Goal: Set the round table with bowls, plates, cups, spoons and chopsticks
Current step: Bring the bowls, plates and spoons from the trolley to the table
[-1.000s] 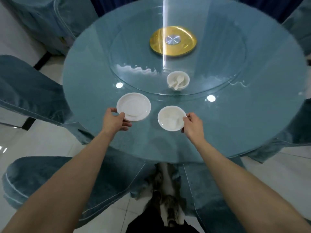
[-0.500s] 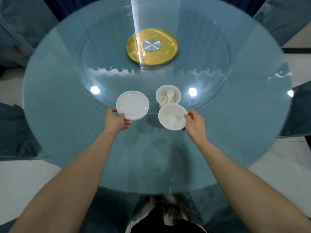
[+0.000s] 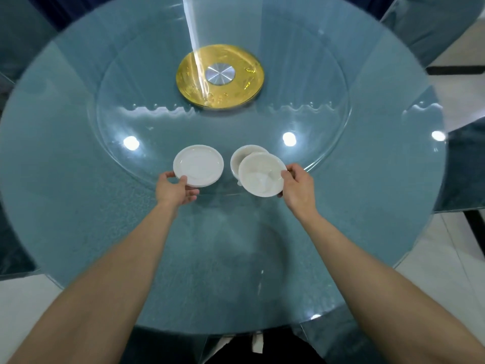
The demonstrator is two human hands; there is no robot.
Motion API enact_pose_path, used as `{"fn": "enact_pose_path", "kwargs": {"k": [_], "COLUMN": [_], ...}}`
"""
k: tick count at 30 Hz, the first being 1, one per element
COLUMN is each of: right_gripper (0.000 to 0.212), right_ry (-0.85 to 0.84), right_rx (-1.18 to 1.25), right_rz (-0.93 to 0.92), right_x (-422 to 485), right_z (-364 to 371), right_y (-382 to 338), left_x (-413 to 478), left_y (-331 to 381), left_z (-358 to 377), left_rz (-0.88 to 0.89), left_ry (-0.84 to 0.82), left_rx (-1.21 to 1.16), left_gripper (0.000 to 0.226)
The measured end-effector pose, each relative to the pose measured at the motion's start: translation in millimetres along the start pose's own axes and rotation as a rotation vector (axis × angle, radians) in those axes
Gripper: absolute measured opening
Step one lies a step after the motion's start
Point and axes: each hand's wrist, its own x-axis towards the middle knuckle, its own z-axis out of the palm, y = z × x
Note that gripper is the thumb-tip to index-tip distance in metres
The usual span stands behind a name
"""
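My left hand (image 3: 174, 191) pinches the near rim of a small stack of white plates (image 3: 198, 164), held above the round glass table (image 3: 105, 232). My right hand (image 3: 298, 189) grips the right rim of a white bowl (image 3: 261, 174) with something white lying inside it. This bowl overlaps and partly hides a second white bowl (image 3: 242, 155) that sits just behind it on the glass turntable (image 3: 315, 88). No cups or chopsticks are in view.
A gold disc with a silver hub (image 3: 220, 76) marks the turntable's centre. Blue-covered chairs (image 3: 433, 27) stand around the table. Ceiling lights reflect as bright spots on the glass. My dark trousers show below the near table edge.
Both hands have carried the plates and the bowl forward over the table. The held bowl now overlaps the bowl on the turntable, hiding the spoon that showed in it before.
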Motion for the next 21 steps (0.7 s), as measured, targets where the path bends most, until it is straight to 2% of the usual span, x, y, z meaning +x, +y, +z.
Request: {"fn": "enact_pose_path", "kwargs": {"k": [3, 7, 10, 12, 15, 18, 21], "right_gripper": [0.02, 0.018, 0.017, 0.016, 0.015, 0.015, 0.016], "right_ry": [0.004, 0.016, 0.019, 0.03, 0.053, 0.069, 0.112], "right_rx": [0.01, 0.035, 0.057, 0.062, 0.065, 0.076, 0.105], "right_rz": [-0.002, 0.0, -0.005, -0.015, -0.014, -0.005, 0.014], "right_x": [11.5, 26.9, 36.0, 41.9, 52.3, 61.8, 70.9], "right_z": [-3.1, -6.6, -10.2, -12.5, -17.9, -23.7, -30.9], "right_y": [-1.5, -2.2, -3.7, -4.0, -2.0, 3.5, 11.2], "left_x": [5.6, 5.4, 0.1, -9.6, -26.6, -44.2, -58.2], "left_y": [2.4, 8.1, 16.3, 28.1, 51.1, 66.6, 69.1], "left_z": [1.3, -0.9, 4.9, 21.2, 64.7, 109.3, 143.0], "left_rz": [0.004, 0.031, 0.145, 0.285, 0.444, 0.503, 0.528], "left_ry": [0.052, 0.122, 0.229, 0.283, 0.168, -0.052, -0.161], "left_rx": [0.046, 0.366, 0.73, 0.761, 0.795, 0.949, 1.141], "left_gripper": [0.042, 0.05, 0.053, 0.053, 0.061, 0.089, 0.12]}}
